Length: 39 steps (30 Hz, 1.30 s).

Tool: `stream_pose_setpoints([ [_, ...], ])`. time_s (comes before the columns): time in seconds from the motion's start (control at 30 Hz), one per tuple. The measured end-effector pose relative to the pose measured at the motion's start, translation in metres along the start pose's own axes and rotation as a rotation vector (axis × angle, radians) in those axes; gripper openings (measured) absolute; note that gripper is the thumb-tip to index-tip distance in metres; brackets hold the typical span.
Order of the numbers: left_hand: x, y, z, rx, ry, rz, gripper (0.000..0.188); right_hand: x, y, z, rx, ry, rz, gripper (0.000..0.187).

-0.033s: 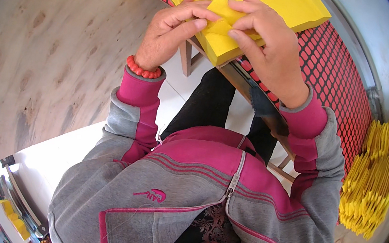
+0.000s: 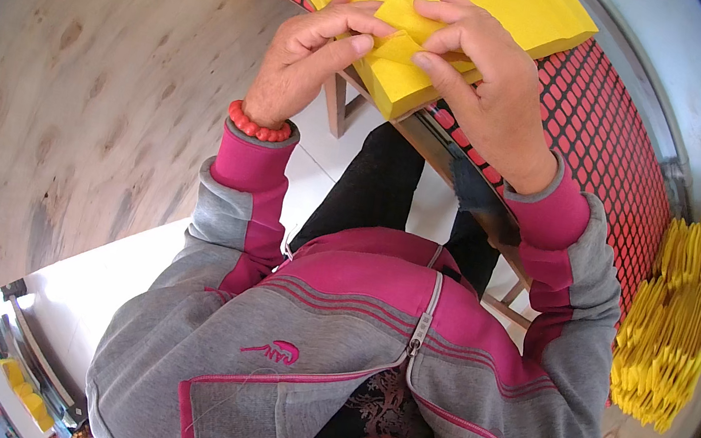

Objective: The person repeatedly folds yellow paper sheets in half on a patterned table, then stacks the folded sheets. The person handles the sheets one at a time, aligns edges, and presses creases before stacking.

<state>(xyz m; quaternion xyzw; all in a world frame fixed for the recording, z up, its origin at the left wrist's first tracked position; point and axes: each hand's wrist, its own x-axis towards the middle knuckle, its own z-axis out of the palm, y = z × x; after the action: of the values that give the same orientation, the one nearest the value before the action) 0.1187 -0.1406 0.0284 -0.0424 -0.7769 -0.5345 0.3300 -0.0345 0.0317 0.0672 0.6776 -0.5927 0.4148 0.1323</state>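
Note:
My left hand [image 2: 302,55], with a red bead bracelet [image 2: 258,124] at its wrist, pinches the left side of a small folded piece of yellow paper [image 2: 397,45] between thumb and index finger. The thumb and fingers of my right hand [image 2: 487,77] close on the right side of the same piece. Both hands hold it over the near corner of a thick stack of yellow sheets [image 2: 522,15]. Part of the folded piece is hidden behind my fingers.
Under the stack lies a red cloth with a black grid pattern [image 2: 601,129] on a wooden-legged table. Many folded yellow pieces [image 2: 671,327] stand packed in rows at the right. A large wooden board [image 2: 99,94] fills the left side. Lower left, yellow pieces [image 2: 25,396] lie beside equipment.
My right fingertips have shifted very slightly, and the folded paper's edge with them. Everything else stays as it was.

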Motion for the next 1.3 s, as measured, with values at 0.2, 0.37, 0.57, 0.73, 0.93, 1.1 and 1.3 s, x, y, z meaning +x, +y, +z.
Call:
stream_pose_setpoints([
  [0.2,-0.001,0.000,0.002,-0.004,0.022,0.010,0.020,-0.004,0.001,0.004,0.076,0.001,0.055,0.013],
  [0.37,0.000,-0.004,0.002,0.004,0.027,0.017,0.014,-0.006,0.000,0.005,0.087,0.011,0.053,0.014],
  [0.57,-0.001,-0.005,0.004,0.028,0.067,0.036,0.009,-0.006,-0.006,0.003,0.048,0.098,0.064,0.019],
  [0.73,-0.003,-0.006,0.011,-0.156,0.165,-0.019,0.009,-0.003,-0.011,-0.004,-0.080,0.098,-0.015,0.027],
  [0.93,-0.002,-0.007,0.014,-0.178,0.191,0.012,0.009,-0.005,-0.009,-0.003,-0.133,0.033,-0.080,0.017],
  [1.1,-0.002,-0.008,0.016,-0.168,0.217,0.006,0.010,-0.009,-0.004,0.001,-0.142,0.039,-0.086,0.014],
  [1.3,-0.002,-0.010,0.016,-0.169,0.216,0.049,0.010,-0.009,0.000,0.005,-0.078,0.063,-0.036,0.013],
])
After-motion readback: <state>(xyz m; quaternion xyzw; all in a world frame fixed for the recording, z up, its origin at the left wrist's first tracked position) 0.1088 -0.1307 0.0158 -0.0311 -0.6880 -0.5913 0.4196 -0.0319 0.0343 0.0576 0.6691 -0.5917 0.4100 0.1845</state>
